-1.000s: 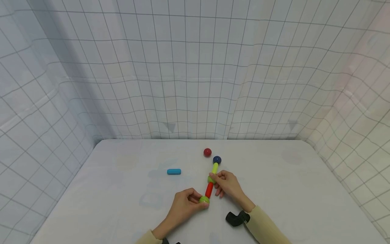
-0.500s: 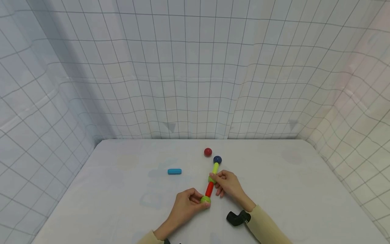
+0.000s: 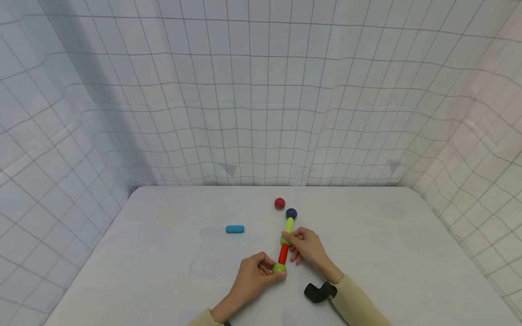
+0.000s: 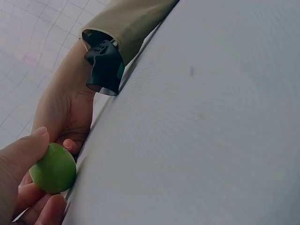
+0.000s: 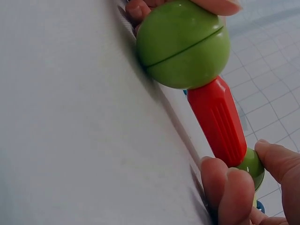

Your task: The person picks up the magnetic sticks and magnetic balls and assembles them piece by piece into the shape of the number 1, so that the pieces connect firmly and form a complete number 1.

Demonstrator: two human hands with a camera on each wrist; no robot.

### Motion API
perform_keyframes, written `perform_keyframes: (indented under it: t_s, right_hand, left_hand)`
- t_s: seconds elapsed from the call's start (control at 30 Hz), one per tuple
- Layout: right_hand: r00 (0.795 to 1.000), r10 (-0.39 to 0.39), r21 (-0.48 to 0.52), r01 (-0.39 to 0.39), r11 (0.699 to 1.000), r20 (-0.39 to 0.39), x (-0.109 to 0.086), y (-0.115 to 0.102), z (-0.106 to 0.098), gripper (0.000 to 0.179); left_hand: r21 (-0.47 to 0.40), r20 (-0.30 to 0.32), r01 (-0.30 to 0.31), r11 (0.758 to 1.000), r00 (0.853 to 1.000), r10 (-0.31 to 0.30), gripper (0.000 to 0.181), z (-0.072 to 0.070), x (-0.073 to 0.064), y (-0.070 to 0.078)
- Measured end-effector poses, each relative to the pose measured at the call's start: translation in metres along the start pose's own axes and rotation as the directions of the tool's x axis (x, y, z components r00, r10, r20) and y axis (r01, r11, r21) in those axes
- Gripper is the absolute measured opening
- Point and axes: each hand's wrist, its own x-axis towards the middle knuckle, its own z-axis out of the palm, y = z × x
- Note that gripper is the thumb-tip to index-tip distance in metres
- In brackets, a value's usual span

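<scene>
A glossy green plastic-looking ball, pinched btwn L hand thumb & fingers, has been shifted slightly rightward in the last sec., w/ a red ridged rod swung along beyond those fingertips; a straighter chain is now formed, apparently w/ the rod seated at both ends. A second green ball is gripped by R hand fingertips, beyond which a yellow-green rod & dark-blue ball are seen. The yellow-green rod's joint is hidden by R fingers; in L wrist view, the red rod is blocked.
</scene>
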Motion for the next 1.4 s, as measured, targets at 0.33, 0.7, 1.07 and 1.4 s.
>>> perform_keyframes:
  t_s: [0.33, 0.7, 1.07, 1.4]
  right_hand:
    - [1.0, -0.007, 0.008, 0.007, 1.0, -0.001, 0.001, 0.001, 0.0, 0.046]
    - [1.0, -0.003, -0.012, 0.003, 1.0, 0.008, 0.001, -0.002, 0.0, 0.046]
    - [1.0, -0.007, -0.006, 0.007, 1.0, 0.019, 0.0, -0.001, -0.001, 0.045]
    - [1.0, -0.012, 0.0, 0.012, 1.0, 0.025, -0.001, -0.003, -0.002, 0.045]
  left_hand:
    - [0.007, 0.014, 0.022, 1.0, 1.0, -0.022, 0.034, 0.0, 0.001, 0.001]
    - [-0.019, 0.033, 0.029, 0.999, 0.999, -0.028, 0.03, -0.011, 0.005, 0.001]
    - [0.052, -0.014, -0.001, 0.999, 1.0, 0.002, 0.022, -0.022, 0.01, 0.001]
    - [0.322, -0.201, -0.087, 0.943, 0.967, 0.158, 0.006, -0.045, 0.02, -0.004]
